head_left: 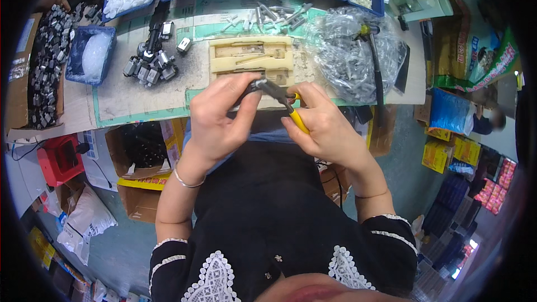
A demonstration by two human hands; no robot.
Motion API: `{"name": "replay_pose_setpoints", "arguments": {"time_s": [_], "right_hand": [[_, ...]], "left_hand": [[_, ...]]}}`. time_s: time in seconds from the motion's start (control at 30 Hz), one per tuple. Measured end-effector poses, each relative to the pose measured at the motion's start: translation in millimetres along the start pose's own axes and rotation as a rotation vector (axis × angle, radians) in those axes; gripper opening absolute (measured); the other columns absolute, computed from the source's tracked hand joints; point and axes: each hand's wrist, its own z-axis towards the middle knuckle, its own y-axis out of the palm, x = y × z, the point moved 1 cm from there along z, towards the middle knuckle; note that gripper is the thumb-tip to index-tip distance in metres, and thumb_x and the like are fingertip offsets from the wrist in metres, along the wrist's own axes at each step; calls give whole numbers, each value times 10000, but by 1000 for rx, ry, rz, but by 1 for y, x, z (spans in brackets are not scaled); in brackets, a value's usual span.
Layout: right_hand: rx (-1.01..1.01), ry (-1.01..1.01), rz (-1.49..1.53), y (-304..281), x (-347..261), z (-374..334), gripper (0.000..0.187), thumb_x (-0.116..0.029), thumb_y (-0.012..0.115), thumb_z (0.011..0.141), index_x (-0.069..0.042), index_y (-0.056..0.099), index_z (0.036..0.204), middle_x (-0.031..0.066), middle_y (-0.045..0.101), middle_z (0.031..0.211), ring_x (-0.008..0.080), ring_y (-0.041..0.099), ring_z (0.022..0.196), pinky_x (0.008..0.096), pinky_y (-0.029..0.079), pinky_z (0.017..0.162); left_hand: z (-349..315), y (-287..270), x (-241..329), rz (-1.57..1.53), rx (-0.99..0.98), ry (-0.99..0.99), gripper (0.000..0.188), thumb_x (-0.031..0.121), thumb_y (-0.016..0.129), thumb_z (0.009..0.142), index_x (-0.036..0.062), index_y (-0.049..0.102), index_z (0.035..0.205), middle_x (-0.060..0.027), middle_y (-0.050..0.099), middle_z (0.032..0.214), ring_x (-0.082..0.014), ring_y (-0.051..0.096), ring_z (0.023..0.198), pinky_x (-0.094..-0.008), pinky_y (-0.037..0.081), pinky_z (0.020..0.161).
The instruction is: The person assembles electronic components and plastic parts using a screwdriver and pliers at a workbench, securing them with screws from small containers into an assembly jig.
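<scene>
Pinching a small dark part (242, 99) near the frame's centre, the left hand (217, 114) faces the right hand (329, 124), which is curled around pliers (277, 93) with yellow handles, their nose reaching the part. Above them lies a cream slotted block (224, 65); metal pieces (146, 75) cluster at upper left, a clear plastic bag (341, 50) at upper right

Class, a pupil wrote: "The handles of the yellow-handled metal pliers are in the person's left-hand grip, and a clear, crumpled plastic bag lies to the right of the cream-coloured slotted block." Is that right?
Not quite: the yellow-handled metal pliers are in the right-hand grip, as the head view shows. The rest stands.
</scene>
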Motion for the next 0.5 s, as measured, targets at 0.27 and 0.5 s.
{"name": "replay_pose_setpoints", "arguments": {"time_s": [0.27, 0.5], "right_hand": [[308, 240, -67, -15, 43, 5, 269, -193, 609, 817, 59, 559, 734, 227, 501, 972, 375, 514, 882, 406, 421, 769], [289, 361, -873, 2, 62, 17, 226, -190, 622, 803, 24, 580, 862, 199, 519, 945, 347, 528, 894, 411, 438, 759]], "left_hand": [[-3, 0, -23, -1258, 69, -643, 294, 234, 464, 960, -9, 483, 1124, -101, 584, 955, -140, 590, 738, -247, 501, 608], [14, 13, -35, -1325, 337, -898, 293, 321, 428, 975, 28, 433, 987, -75, 542, 804, -154, 549, 610, -282, 473, 519]]}}
